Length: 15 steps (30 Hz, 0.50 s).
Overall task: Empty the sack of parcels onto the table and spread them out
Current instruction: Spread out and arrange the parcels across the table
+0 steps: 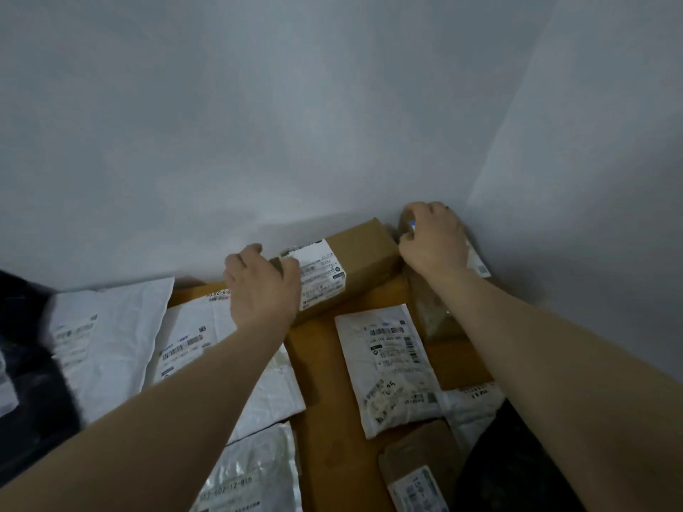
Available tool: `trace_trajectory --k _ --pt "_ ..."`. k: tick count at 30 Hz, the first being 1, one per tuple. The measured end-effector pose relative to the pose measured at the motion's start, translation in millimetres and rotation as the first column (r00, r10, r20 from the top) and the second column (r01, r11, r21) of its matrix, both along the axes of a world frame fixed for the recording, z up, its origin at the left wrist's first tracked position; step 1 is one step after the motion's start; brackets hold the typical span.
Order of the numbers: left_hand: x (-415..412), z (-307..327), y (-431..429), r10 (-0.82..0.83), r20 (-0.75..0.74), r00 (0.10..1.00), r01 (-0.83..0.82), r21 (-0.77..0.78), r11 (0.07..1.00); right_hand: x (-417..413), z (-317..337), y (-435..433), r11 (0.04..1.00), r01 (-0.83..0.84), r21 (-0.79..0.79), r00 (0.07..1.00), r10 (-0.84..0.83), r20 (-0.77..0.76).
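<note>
Hands (260, 286) (432, 240) grip brown box (364, 249) and corner parcel (404, 219).

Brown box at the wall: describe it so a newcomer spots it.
Against the back wall, the brown box lies between the left hand, gripping its end, and the right hand. Unlike the flat white bags nearby, it is bulky and brown.

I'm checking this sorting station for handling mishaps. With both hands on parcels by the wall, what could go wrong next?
1. The left hand grips only one end of the brown box; lifted that way it may tip or slip.
2. The right hand holds a small parcel in the wall corner beside the box; shoving the box could squash it.
3. The left forearm crosses above a white mailer; pulling back may drag it.
</note>
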State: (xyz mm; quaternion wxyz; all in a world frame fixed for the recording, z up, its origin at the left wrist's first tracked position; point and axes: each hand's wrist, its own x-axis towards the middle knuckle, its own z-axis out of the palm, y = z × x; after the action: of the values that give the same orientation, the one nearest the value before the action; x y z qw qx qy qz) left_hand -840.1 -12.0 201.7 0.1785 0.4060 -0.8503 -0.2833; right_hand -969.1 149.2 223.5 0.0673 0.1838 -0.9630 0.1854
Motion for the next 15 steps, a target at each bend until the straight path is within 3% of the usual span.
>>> trace_trajectory --k 2,3,6,8,10,12,15 --pt "5.9 -2.7 18.5 -0.188 -0.098 0.977 0.157 -0.256 0.954 -0.7 2.0 19.0 0.986 0.119 0.119 0.991 -0.124 0.042" --pt "7.6 -5.3 28.1 -0.355 -0.078 0.932 0.319 -0.293 0.901 1.1 3.8 26.1 0.971 0.164 0.175 0.973 -0.189 0.135" --pt "7.1 -11.2 61.3 -0.699 0.245 0.672 0.729 -0.052 0.682 10.2 6.8 43.5 0.944 0.198 0.264 0.852 -0.299 0.430" --pt "2.1 -22.3 76.9 -0.664 0.463 0.587 0.784 -0.123 0.608 16.1 5.4 53.7 0.953 0.182 0.244 0.802 -0.287 0.524" --pt "-6.1 -20.9 81.7 -0.531 0.505 0.680 0.720 -0.327 0.612 19.4 4.0 62.4 0.963 0.161 0.217 0.790 -0.258 0.556" --pt "-21.2 -12.0 70.5 -0.397 0.424 0.814 0.569 -0.445 0.691 20.6 2.2 69.0 0.966 0.154 0.210 0.790 -0.248 0.561" --pt "-44.0 0.8 37.5 -0.249 0.474 0.845 0.436 -0.341 0.833 21.4 -0.1 74.6 0.967 0.160 0.200 0.785 -0.248 0.568"
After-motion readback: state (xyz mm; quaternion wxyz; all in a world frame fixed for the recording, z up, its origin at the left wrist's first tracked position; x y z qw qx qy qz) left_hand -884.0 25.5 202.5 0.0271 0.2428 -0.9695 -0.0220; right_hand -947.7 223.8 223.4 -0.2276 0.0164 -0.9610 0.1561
